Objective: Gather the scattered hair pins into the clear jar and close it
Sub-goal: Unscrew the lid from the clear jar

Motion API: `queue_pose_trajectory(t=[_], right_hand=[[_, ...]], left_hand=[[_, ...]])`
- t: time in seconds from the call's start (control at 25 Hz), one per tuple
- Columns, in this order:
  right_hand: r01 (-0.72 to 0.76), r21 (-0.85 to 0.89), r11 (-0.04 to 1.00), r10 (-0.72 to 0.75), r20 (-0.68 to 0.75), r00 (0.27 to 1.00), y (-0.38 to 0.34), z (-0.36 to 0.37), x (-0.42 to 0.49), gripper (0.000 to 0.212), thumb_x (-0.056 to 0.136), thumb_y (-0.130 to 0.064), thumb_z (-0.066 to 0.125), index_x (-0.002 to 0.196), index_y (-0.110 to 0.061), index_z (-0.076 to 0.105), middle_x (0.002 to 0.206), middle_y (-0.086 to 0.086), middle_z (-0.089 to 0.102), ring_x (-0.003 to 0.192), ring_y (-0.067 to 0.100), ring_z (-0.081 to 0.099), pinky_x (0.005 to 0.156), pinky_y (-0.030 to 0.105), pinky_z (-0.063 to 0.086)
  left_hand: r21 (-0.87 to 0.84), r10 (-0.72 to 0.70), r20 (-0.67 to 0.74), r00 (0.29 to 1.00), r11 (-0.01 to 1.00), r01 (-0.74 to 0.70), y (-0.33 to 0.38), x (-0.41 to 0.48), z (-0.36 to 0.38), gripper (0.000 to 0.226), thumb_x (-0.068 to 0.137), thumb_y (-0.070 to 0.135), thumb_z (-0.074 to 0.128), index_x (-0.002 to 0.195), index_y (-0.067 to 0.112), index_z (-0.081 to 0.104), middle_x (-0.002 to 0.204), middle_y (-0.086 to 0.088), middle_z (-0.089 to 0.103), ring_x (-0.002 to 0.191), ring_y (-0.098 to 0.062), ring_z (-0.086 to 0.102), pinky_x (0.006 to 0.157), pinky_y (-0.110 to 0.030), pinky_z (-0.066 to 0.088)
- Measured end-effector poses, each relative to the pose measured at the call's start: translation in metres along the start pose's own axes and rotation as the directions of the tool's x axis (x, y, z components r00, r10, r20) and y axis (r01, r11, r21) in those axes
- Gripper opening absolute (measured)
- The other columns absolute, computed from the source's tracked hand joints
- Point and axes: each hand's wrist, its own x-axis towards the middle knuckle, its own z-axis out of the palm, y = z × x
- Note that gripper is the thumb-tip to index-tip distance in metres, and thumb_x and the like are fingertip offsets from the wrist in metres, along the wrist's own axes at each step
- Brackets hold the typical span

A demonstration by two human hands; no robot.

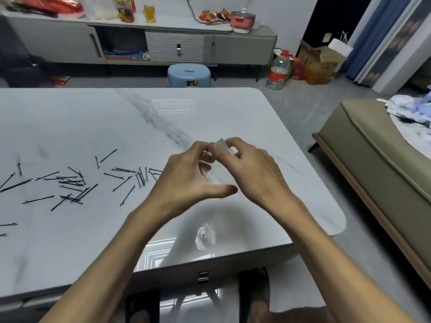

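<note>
A white marble-look table [70, 117] fills the centre and runs out to 9 o'clock, glossy with lamp glare. At 12 o'clock, 1 pale blue stool [189, 75] stands on the grey floor [303, 108] before a long grey sideboard [242, 46] set against a white wall [268, 10]. At 1 o'clock stand a large water bottle [278, 71] and a cardboard box [321, 61]. Blue curtains [373, 31] hang at 2 o'clock. An olive couch [373, 155] sits at 3 o'clock.

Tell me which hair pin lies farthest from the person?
The slanted hair pin at the scatter's top, right of a short upright pin; every other lies nearer.
</note>
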Motion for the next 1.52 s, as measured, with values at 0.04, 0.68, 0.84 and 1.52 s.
queue_pose_trajectory(t=[0.04, 0.68, 0.84, 1.52], right_hand=[[0.066, 0.038, 0.997, -0.066, -0.011, 0.998, 0.001, 0.003, 0.001, 0.049, 0.077, -0.075, 0.038, 0.103, -0.039, 0.059, 0.083, -0.011, 0.061, 0.084, 0.013, 0.058, 0.067, 0.033, 0.043], [0.273, 0.165, 0.948, -0.314, 0.331, 0.890, 0.021, -0.012, 0.023, 0.063, 0.075, -0.060, 0.067, 0.130, -0.054, 0.035, 0.125, -0.014, 0.054, 0.108, 0.008, 0.055, 0.092, 0.037, 0.048], [0.484, 0.203, 0.851, -0.521, 0.446, 0.728, 0.021, -0.018, 0.025, 0.077, 0.074, -0.018, 0.080, 0.134, -0.040, 0.038, 0.136, -0.015, 0.040, 0.128, 0.003, 0.040, 0.101, 0.017, 0.035], [-0.435, 0.514, 0.739, 0.390, 0.200, 0.899, 0.083, 0.104, 0.074, 0.026, 0.087, -0.008, 0.053, 0.110, -0.008, 0.065, 0.083, 0.008, 0.068, 0.063, 0.021, 0.065, 0.060, 0.034, 0.059]], left_hand=[[-0.041, -0.006, 0.033, 0.999, 0.999, 0.008, -0.002, 0.002, -0.008, 0.065, 0.047, 0.046, 0.086, 0.106, 0.037, 0.061, 0.095, 0.016, 0.071, 0.090, 0.003, 0.067, 0.075, -0.017, 0.053], [-0.123, -0.015, 0.236, 0.972, 0.991, 0.045, -0.022, 0.020, -0.032, 0.077, 0.053, 0.035, 0.088, 0.123, 0.038, 0.057, 0.118, 0.007, 0.069, 0.110, -0.011, 0.066, 0.097, -0.045, 0.051], [-0.207, -0.040, 0.399, 0.916, 0.969, 0.132, -0.032, 0.023, -0.047, 0.077, 0.063, 0.027, 0.085, 0.133, 0.024, 0.055, 0.126, -0.009, 0.065, 0.118, -0.025, 0.062, 0.102, -0.050, 0.048], [-0.303, -0.165, 0.077, 0.983, 0.936, 0.180, -0.069, 0.032, -0.058, 0.086, 0.052, 0.036, 0.088, 0.127, 0.051, 0.047, 0.121, -0.009, 0.062, 0.106, -0.015, 0.068, 0.095, -0.034, 0.052]])
